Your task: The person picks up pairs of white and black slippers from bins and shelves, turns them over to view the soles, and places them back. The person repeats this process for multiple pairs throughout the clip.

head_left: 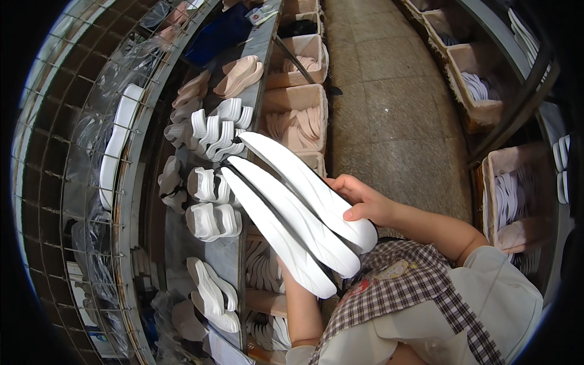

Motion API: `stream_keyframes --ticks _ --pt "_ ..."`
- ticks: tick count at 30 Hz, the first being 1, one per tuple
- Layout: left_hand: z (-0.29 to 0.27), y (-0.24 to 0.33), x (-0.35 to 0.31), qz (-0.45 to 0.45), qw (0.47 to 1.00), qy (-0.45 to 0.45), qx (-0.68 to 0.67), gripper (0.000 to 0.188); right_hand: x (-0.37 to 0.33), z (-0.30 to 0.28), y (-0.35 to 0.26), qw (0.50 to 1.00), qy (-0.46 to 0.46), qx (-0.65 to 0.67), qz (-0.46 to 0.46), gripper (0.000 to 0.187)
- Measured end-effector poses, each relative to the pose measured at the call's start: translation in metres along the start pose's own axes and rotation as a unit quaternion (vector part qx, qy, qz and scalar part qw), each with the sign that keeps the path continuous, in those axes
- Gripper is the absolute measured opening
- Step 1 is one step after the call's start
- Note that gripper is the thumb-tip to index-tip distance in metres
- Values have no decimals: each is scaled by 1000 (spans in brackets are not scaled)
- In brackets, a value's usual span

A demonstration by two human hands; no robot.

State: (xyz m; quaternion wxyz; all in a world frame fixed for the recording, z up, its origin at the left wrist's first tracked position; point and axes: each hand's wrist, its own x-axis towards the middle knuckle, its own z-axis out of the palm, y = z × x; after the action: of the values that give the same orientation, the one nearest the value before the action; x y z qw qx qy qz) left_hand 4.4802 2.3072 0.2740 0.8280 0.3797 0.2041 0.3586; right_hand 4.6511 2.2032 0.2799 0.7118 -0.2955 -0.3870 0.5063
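Note:
Three long white shoe soles [299,218] fan out side by side in front of me, their dark edges showing between them. My right hand [368,202] is closed on the rightmost sole [307,185], thumb on its white face and fingers at the outer edge. Beneath the leftmost sole [274,234] comes my left forearm [303,311]; the soles hide my left hand and its fingers. Left of the soles, groups of white soles [213,220] stand on a grey shelf [234,267].
Pink-lined bins [295,92] with pinkish soles line the shelf's right side. Across the tiled floor [389,79], more lined bins [504,159] hold pale soles beside a dark slanted bar [517,115]. Wire mesh [67,176] runs along the left, with a white sole [118,143] beside it.

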Motion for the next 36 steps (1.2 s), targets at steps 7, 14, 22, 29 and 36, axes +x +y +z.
stream_keyframes --ticks 7,14,22,29,36 --pt "-10 2 -1 14 999 -50 -5 60 -2 -18 6 992 -77 -102 5 90" --pt "-33 13 -7 -16 990 -102 95 81 -8 -32 25 992 -82 -94 35 83" --pt "-35 16 -8 11 981 -165 100 77 -10 -28 25 994 -71 -71 36 80" --pt "-13 12 -5 4 999 -30 -36 56 4 -16 3 997 -46 -39 54 78" --pt "7 28 -5 -70 996 40 -46 51 12 5 -24 981 12 134 138 72"
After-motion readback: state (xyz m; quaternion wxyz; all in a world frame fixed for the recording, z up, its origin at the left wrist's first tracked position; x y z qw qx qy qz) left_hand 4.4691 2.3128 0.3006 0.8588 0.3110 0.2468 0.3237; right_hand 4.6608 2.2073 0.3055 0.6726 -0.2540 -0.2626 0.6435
